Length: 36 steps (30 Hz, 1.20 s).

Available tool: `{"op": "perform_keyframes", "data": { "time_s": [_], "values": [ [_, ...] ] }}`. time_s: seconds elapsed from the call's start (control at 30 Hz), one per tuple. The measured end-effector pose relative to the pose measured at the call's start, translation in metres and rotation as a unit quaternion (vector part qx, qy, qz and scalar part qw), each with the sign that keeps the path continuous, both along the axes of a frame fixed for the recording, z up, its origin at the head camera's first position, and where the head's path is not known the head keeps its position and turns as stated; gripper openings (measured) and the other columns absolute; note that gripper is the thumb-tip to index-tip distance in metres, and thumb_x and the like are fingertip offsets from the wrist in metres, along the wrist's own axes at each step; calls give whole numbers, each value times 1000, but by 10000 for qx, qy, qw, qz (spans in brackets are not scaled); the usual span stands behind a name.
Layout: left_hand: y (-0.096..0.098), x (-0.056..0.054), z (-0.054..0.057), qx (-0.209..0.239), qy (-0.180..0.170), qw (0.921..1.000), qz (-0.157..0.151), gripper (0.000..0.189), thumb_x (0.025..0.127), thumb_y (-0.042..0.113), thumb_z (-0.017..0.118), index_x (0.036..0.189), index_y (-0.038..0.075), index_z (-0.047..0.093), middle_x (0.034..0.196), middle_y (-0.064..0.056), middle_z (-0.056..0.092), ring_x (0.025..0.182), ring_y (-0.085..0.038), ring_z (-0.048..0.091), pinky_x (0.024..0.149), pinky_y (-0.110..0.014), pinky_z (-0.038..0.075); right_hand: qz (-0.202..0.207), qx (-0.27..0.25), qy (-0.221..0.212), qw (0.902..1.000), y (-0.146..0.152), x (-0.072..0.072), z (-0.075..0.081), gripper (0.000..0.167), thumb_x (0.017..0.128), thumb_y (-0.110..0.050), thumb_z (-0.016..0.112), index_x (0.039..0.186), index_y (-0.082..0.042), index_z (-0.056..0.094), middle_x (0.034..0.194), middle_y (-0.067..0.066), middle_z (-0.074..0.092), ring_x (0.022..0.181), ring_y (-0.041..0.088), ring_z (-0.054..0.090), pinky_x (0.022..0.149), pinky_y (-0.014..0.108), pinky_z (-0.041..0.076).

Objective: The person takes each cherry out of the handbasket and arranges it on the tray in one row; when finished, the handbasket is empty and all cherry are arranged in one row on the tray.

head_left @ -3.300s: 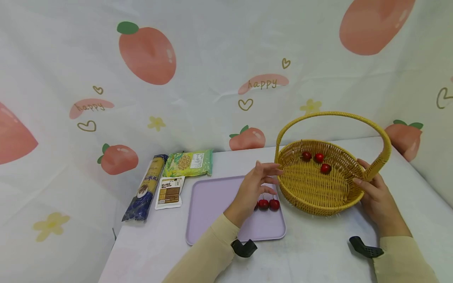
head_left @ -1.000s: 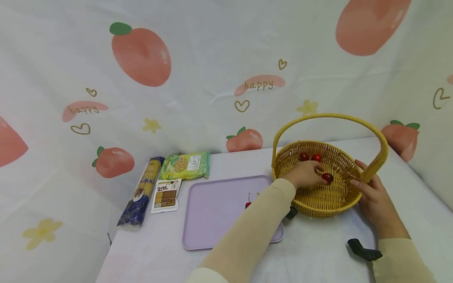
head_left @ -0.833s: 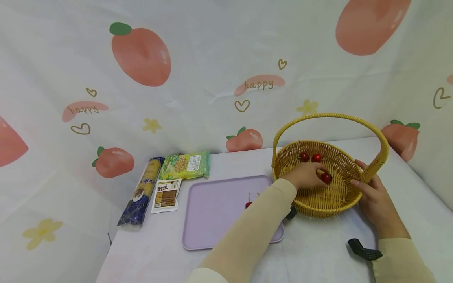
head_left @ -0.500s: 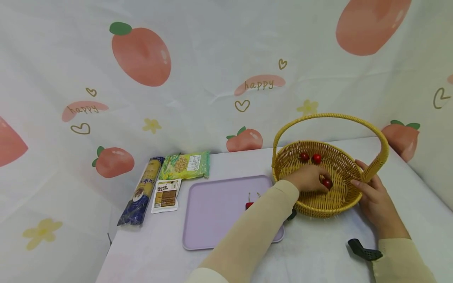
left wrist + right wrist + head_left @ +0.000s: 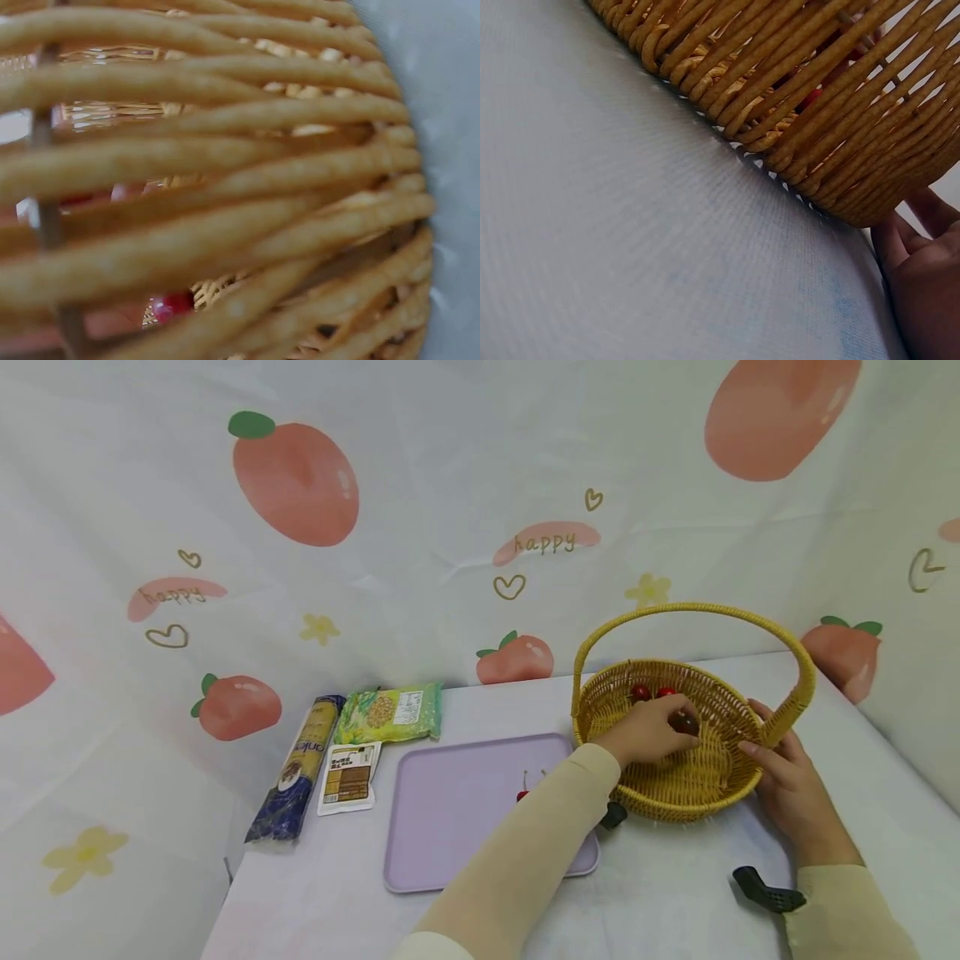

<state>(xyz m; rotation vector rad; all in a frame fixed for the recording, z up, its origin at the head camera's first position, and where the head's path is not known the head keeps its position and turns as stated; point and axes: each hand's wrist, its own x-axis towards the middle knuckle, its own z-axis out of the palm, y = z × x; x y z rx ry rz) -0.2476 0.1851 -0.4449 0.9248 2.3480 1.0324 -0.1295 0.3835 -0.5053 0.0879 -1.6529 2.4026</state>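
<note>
In the head view my left hand (image 5: 651, 731) reaches into a yellow wicker basket (image 5: 671, 797) and pinches a dark red cherry (image 5: 686, 724) between thumb and fingers. Two more cherries lie at the basket's back wall, a dark cherry (image 5: 640, 693) and a brighter cherry (image 5: 665, 692), the latter partly behind the hand. My right hand (image 5: 787, 781) holds the basket's right rim by the foot of its arched handle. A purple tray (image 5: 427, 827) lies to the left, and a cherry (image 5: 522, 795) with its stem shows on it; my left sleeve hides the tray's right part.
Left of the tray lie a long blue-and-yellow packet (image 5: 296, 772), a small white-and-brown pouch (image 5: 349, 777) and a green-yellow bag (image 5: 390, 714). A printed white cloth (image 5: 420, 568) hangs behind the table. The wicker wall (image 5: 225, 172) fills most of the left wrist view.
My left hand has gone from over the tray into the basket and closed on a cherry. In the last half second that cherry has shifted back. My right hand has kept its hold.
</note>
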Motion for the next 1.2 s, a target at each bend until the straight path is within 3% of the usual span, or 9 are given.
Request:
{"op": "perform_keyframes", "data": {
  "time_s": [0.17,0.33,0.47,0.53,0.73,0.93,1.03,1.1,1.2],
  "values": [
    [0,1,2,251,142,9993,217,27,106,46,73,127,29,74,123,17,68,108,0,61,91,-21,47,-10,129,-59,9999,1,1,1,60,114,2,46,170,-19,38,156,-1,39,135,7,48,100,17,47],
    [-5,3,4,624,-56,9968,489,22,105,31,78,125,24,80,121,18,68,106,1,60,89,-20,47,-33,258,-204,9995,1,1,1,61,114,-1,47,169,-25,39,155,-2,38,135,6,46,99,15,46],
    [-11,7,10,1080,-601,9896,737,19,105,19,78,124,18,76,105,13,68,91,-3,64,78,-22,53,-6,371,-304,9989,-1,2,2,60,115,-4,48,170,-27,38,158,0,38,137,7,44,100,15,45],
    [-14,8,14,1294,-804,9854,754,17,106,18,76,123,16,74,100,10,68,87,-5,66,75,-24,56,1,399,-322,9987,-1,2,2,60,115,-5,48,170,-28,38,159,0,38,138,7,44,100,16,43],
    [-32,10,28,1807,-809,9781,636,15,107,20,75,121,17,74,105,9,70,94,-6,66,81,-26,57,-30,350,-319,9989,0,4,3,59,115,-4,48,169,-28,40,157,-2,41,137,5,45,100,16,43],
    [-57,15,38,2949,-1496,9429,404,21,109,2,67,128,0,73,109,-2,73,96,-20,75,90,-41,62,-34,236,-307,9992,1,3,2,60,115,-2,48,169,-26,40,157,-2,40,136,4,46,100,15,44],
    [-70,21,41,3222,-1822,9284,317,25,108,-1,66,132,-4,69,113,-2,72,98,-24,78,90,-38,62,-45,223,-297,9993,1,3,3,60,115,-2,49,169,-25,40,157,-3,40,136,3,46,100,15,44],
    [-78,25,42,3298,-1968,9229,273,26,107,-2,67,133,-4,68,112,-2,71,96,-25,78,89,-37,62,-37,229,-298,9993,1,3,2,60,115,-2,48,169,-25,39,157,-3,41,137,4,45,100,15,43],
    [-89,30,41,3340,-1908,9228,226,25,106,0,70,130,0,69,112,-3,74,96,-22,77,88,-35,62,-21,242,-321,9992,2,3,3,60,115,-3,48,170,-25,38,157,-4,41,137,4,45,100,15,43]
  ]
}}
